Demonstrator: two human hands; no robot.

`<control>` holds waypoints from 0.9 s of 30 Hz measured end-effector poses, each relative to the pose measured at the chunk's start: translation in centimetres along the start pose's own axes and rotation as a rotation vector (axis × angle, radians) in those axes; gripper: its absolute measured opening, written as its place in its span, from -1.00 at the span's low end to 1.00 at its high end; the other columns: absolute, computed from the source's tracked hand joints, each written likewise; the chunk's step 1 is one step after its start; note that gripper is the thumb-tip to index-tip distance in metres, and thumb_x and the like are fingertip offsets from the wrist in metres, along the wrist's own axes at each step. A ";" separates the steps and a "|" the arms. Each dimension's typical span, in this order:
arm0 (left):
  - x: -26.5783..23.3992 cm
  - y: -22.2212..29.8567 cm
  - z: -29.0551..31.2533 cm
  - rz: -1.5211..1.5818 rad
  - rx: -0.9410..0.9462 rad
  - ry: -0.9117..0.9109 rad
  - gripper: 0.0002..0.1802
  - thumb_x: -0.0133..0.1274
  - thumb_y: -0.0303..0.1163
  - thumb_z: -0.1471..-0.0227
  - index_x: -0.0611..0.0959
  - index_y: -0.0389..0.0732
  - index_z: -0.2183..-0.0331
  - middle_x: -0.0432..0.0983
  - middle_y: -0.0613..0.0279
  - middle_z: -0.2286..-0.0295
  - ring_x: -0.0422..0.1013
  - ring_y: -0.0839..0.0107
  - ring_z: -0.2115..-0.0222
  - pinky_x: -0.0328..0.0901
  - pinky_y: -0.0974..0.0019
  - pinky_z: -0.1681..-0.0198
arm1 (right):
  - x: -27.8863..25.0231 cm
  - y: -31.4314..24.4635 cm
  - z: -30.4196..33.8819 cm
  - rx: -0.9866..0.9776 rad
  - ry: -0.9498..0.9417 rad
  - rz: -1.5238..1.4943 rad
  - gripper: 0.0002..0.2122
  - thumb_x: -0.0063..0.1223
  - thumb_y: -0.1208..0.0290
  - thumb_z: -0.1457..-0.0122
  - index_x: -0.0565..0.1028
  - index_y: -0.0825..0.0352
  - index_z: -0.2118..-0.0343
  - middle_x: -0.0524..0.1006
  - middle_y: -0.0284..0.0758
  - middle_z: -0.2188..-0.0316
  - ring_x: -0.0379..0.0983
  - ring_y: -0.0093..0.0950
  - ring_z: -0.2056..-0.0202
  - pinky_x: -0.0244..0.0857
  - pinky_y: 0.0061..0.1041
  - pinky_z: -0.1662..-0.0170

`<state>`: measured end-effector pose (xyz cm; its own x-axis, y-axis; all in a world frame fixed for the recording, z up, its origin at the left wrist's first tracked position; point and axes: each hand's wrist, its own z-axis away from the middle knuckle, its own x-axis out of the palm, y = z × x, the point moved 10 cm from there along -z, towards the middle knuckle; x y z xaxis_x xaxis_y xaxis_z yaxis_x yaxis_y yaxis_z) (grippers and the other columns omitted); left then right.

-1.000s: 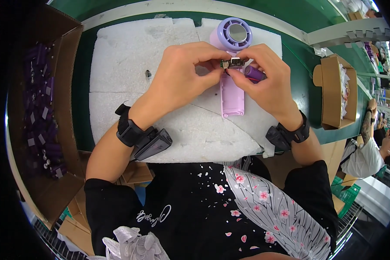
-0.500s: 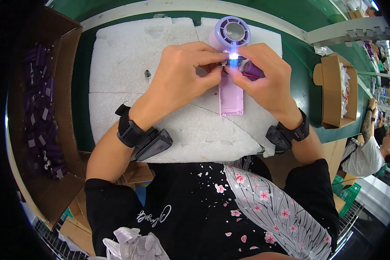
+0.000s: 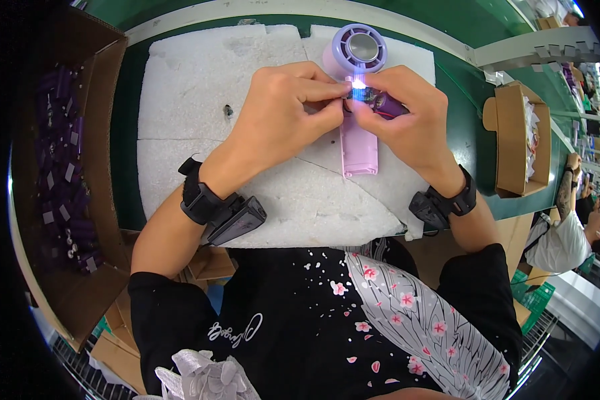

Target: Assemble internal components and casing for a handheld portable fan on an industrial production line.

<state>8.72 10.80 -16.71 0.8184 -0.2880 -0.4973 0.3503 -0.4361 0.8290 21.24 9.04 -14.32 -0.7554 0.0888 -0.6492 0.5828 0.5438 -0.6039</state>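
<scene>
Now your left hand and right hand pinch a small glowing part. Beneath lies the lilac fan, round head up on white foam.

Both hands meet over the foam pad, left hand just left of the right hand. The fan lies on the pad under and beyond them. A parts box stands well left; another box sits right.
</scene>
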 end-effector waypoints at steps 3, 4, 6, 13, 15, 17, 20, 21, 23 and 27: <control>0.5 -1.3 0.2 0.163 -0.081 0.007 -0.63 0.13 -0.56 0.17 0.65 -0.30 0.19 0.56 0.19 0.35 0.44 0.53 0.47 0.36 0.48 0.38 | 0.2 0.7 0.1 0.076 -0.027 -0.062 -0.75 0.26 0.56 0.11 0.55 0.40 0.29 0.53 -0.34 0.44 0.45 -0.62 0.48 0.31 -0.68 0.44; 0.6 -1.3 0.2 0.163 -0.081 0.008 -0.63 0.13 -0.56 0.17 0.65 -0.30 0.19 0.56 0.19 0.35 0.44 0.53 0.47 0.36 0.48 0.38 | 0.4 1.2 0.2 0.140 -0.048 -0.095 -0.76 0.24 0.56 0.09 0.55 0.41 0.29 0.52 -0.35 0.45 0.44 -0.64 0.49 0.30 -0.69 0.45; 0.9 -1.1 0.2 0.227 -0.091 0.041 -0.62 0.14 -0.53 0.17 0.63 -0.30 0.19 0.54 0.14 0.40 0.45 0.41 0.51 0.37 0.42 0.40 | 0.8 2.3 0.5 0.267 -0.092 -0.161 -0.78 0.19 0.57 0.04 0.54 0.43 0.27 0.50 -0.36 0.45 0.41 -0.68 0.49 0.26 -0.72 0.47; 2.1 -1.2 0.8 0.175 -0.127 -0.091 -0.51 0.13 -0.54 0.20 0.58 -0.28 0.10 0.51 0.14 0.37 0.42 0.42 0.50 0.35 0.41 0.38 | 1.5 1.1 0.9 0.220 -0.157 -0.128 -0.81 0.13 0.59 0.01 0.51 0.46 0.28 0.48 -0.35 0.42 0.37 -0.66 0.50 0.26 -0.67 0.45; 2.6 -1.4 1.0 0.158 -0.170 -0.167 -0.45 0.12 -0.58 0.20 0.56 -0.26 0.04 0.51 0.23 0.26 0.35 0.56 0.49 0.31 0.50 0.37 | 1.4 0.2 0.9 0.143 -0.147 -0.111 -0.81 0.12 0.59 0.01 0.51 0.47 0.29 0.48 -0.34 0.42 0.37 -0.65 0.50 0.26 -0.67 0.44; 2.6 -1.6 1.3 0.163 -0.157 -0.151 -0.45 0.11 -0.59 0.20 0.56 -0.26 0.04 0.51 0.23 0.26 0.35 0.56 0.50 0.30 0.51 0.38 | 1.5 0.0 1.0 0.165 -0.188 -0.073 -0.82 0.11 0.59 0.01 0.51 0.48 0.30 0.48 -0.34 0.42 0.36 -0.63 0.50 0.26 -0.65 0.43; 2.5 -1.7 1.7 0.172 -0.131 -0.120 -0.44 0.10 -0.59 0.20 0.56 -0.25 0.04 0.50 0.23 0.26 0.34 0.57 0.52 0.28 0.52 0.41 | 1.6 0.0 1.3 0.177 -0.218 -0.052 -0.83 0.10 0.60 0.01 0.51 0.48 0.31 0.47 -0.33 0.42 0.35 -0.59 0.50 0.25 -0.63 0.43; 2.5 -1.6 1.8 0.169 -0.133 -0.123 -0.44 0.10 -0.59 0.20 0.56 -0.24 0.04 0.50 0.24 0.26 0.34 0.57 0.52 0.28 0.52 0.42 | 1.7 0.0 1.4 0.178 -0.224 -0.049 -0.84 0.09 0.60 0.01 0.51 0.48 0.31 0.47 -0.32 0.43 0.35 -0.57 0.51 0.25 -0.62 0.43; 2.5 -1.6 2.0 0.163 -0.136 -0.129 -0.44 0.09 -0.60 0.20 0.56 -0.24 0.03 0.50 0.24 0.27 0.33 0.57 0.53 0.28 0.53 0.42 | 1.7 0.0 1.5 0.179 -0.232 -0.045 -0.84 0.08 0.61 0.00 0.51 0.48 0.32 0.47 -0.31 0.43 0.35 -0.55 0.51 0.25 -0.62 0.43; 2.6 -1.8 2.4 0.163 -0.125 -0.124 -0.43 0.08 -0.60 0.19 0.56 -0.23 0.02 0.49 0.24 0.27 0.35 0.57 0.51 0.29 0.53 0.40 | 2.4 -0.5 1.7 0.145 -0.309 -0.040 -0.85 0.07 0.63 0.01 0.50 0.47 0.32 0.46 -0.29 0.42 0.35 -0.50 0.52 0.25 -0.59 0.43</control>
<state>9.10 8.80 -20.14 0.8093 -0.4518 -0.3753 0.2781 -0.2682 0.9224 19.65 7.52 -16.36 -0.6652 -0.1990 -0.7196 0.6078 0.4154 -0.6767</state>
